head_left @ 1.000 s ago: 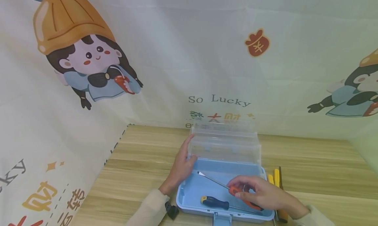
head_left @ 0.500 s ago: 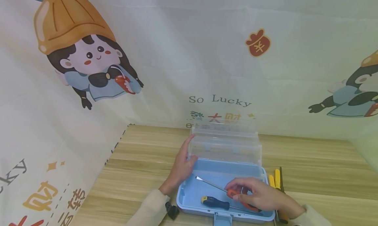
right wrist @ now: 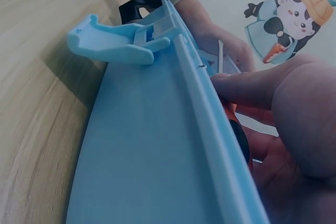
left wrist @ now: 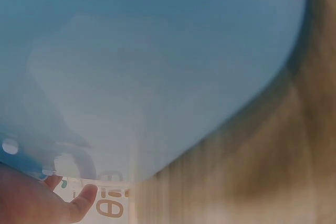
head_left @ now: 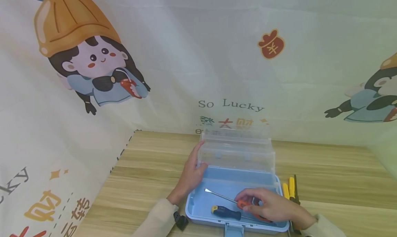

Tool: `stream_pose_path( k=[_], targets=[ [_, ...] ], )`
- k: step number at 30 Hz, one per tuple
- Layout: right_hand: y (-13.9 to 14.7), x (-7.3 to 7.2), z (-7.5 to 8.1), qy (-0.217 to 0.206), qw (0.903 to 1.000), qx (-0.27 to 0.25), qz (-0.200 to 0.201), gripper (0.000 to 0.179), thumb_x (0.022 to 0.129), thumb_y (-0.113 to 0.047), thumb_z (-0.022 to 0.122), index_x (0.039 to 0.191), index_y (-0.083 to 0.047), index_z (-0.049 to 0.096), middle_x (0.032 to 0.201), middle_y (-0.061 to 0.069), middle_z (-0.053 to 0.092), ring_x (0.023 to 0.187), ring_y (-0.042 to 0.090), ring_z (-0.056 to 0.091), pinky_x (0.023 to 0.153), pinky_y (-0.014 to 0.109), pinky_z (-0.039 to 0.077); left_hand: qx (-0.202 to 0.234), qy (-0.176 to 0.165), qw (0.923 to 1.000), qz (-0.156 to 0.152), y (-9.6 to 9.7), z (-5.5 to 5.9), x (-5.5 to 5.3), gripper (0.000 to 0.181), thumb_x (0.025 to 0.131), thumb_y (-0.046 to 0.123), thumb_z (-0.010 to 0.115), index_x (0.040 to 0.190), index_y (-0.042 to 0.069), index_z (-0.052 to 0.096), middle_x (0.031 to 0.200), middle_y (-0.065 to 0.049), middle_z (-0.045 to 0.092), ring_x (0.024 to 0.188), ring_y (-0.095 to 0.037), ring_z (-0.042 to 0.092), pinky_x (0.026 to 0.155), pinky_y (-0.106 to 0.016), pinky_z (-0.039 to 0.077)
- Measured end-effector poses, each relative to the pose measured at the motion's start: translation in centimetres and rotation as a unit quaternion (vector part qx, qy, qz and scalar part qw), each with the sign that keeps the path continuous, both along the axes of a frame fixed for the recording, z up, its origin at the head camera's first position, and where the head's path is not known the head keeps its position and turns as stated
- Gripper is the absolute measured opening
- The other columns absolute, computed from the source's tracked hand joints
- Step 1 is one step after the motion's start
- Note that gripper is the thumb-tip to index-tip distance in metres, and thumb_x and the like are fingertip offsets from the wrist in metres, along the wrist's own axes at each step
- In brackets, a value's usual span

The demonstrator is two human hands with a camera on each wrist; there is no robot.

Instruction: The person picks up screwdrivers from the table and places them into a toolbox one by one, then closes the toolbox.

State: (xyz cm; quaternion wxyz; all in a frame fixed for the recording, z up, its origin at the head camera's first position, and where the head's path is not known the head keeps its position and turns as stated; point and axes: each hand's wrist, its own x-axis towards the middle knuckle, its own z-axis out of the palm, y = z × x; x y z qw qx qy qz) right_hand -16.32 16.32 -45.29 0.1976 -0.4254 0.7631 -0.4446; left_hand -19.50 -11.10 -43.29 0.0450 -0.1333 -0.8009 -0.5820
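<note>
A light blue toolbox [head_left: 192, 214] stands on the wooden table, its clear lid [head_left: 237, 159] raised at the back. My left hand [head_left: 191, 175] holds the lid's left edge, thumb in front and fingers along the side. Over the box's right half, my right hand [head_left: 271, 204] pinches the orange handle of a flathead screwdriver [head_left: 243, 205], whose metal shaft points to the back left, low inside the box. A second screwdriver [head_left: 227, 213], with a dark blue and yellow handle, lies along the box's front. In the right wrist view, the box wall hides part of the orange handle.
Yellow-handled tools [head_left: 291, 187] lie on the table right of the box, partly behind the right wrist. A blue latch [head_left: 233, 230] hangs at the box front. Near the left sleeve is a small black object [head_left: 181, 221]. A printed cloth [head_left: 173, 75] hangs behind the table.
My right hand has shifted slightly left and toward the front, lowering the orange screwdriver nearer the blue one. The left hand and the lid have stayed in place.
</note>
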Motion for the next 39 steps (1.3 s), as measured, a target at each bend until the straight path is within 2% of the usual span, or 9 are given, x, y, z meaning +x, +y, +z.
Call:
stream_pose_path(
  k=[16, 20, 23, 27, 33, 36, 39],
  targets=[
    [0.1, 0.0, -0.8, 0.003, 0.9996, 0.018, -0.02, 0.026, 0.098, -0.017, 0.059, 0.121, -0.006, 0.064, 0.098, 0.002, 0.07, 0.088, 0.002, 0.061, 0.075, 0.024, 0.053, -0.005, -0.003, 1.0, 0.003, 0.2, -0.1, -0.1, 0.067, 0.094, -0.003, 0.049, 0.156, 0.011, 0.026, 0.161, -0.011, 0.027, 0.146, -0.036, 0.03, 0.116, -0.059, 0.028],
    [0.1, -0.1, -0.9, -0.009, 0.9989, 0.035, -0.031, 0.025, 0.098, -0.017, 0.06, 0.119, -0.006, 0.065, 0.099, 0.0, 0.07, 0.087, 0.002, 0.062, 0.074, 0.023, 0.054, -0.002, -0.003, 1.0, 0.006, 0.0, -1.7, -1.1, 0.069, 0.094, -0.004, 0.049, 0.157, 0.014, 0.025, 0.162, -0.01, 0.027, 0.146, -0.035, 0.03, 0.116, -0.059, 0.028],
    [0.0, -0.2, -0.9, -0.011, 0.998, 0.05, -0.037, 0.024, 0.097, -0.017, 0.06, 0.118, -0.007, 0.066, 0.099, -0.002, 0.07, 0.087, 0.002, 0.062, 0.074, 0.023, 0.054, 0.002, -0.002, 0.9999, 0.01, -0.1, -3.1, -1.9, 0.071, 0.095, -0.003, 0.049, 0.157, 0.02, 0.024, 0.162, -0.006, 0.028, 0.146, -0.033, 0.031, 0.116, -0.06, 0.028],
    [-0.2, -0.3, -1.0, -0.009, 0.9971, 0.064, -0.041, 0.023, 0.097, -0.017, 0.06, 0.117, -0.009, 0.066, 0.098, -0.005, 0.069, 0.088, 0.002, 0.062, 0.075, 0.024, 0.054, 0.004, 0.007, 0.9999, 0.014, -0.4, -3.9, -2.3, 0.071, 0.095, 0.0, 0.051, 0.156, 0.028, 0.027, 0.16, 0.0, 0.03, 0.145, -0.029, 0.034, 0.115, -0.059, 0.031],
    [-0.3, -0.2, -1.0, -0.013, 0.9965, 0.07, -0.044, 0.022, 0.097, -0.017, 0.06, 0.117, -0.009, 0.066, 0.099, -0.006, 0.069, 0.088, 0.002, 0.062, 0.076, 0.024, 0.055, 0.003, 0.011, 0.9998, 0.016, -0.4, -4.0, -2.3, 0.071, 0.094, 0.001, 0.052, 0.154, 0.032, 0.029, 0.159, 0.001, 0.033, 0.143, -0.028, 0.036, 0.114, -0.059, 0.032],
    [-0.4, -0.2, -1.0, -0.014, 0.9961, 0.074, -0.047, 0.021, 0.097, -0.017, 0.061, 0.116, -0.009, 0.066, 0.098, -0.006, 0.069, 0.087, 0.002, 0.062, 0.075, 0.024, 0.054, 0.001, 0.004, 0.9999, 0.017, -0.4, -3.9, -2.4, 0.072, 0.094, 0.0, 0.051, 0.155, 0.03, 0.028, 0.16, 0.0, 0.032, 0.144, -0.029, 0.035, 0.114, -0.06, 0.031],
    [-0.4, -0.1, -1.0, -0.016, 0.9958, 0.076, -0.047, 0.021, 0.097, -0.017, 0.061, 0.116, -0.01, 0.066, 0.097, -0.007, 0.068, 0.086, 0.001, 0.061, 0.074, 0.024, 0.054, 0.001, -0.002, 0.9999, 0.014, -0.2, -3.5, -2.2, 0.071, 0.094, -0.002, 0.05, 0.156, 0.023, 0.026, 0.161, -0.005, 0.03, 0.145, -0.032, 0.033, 0.115, -0.06, 0.03]
  ],
)
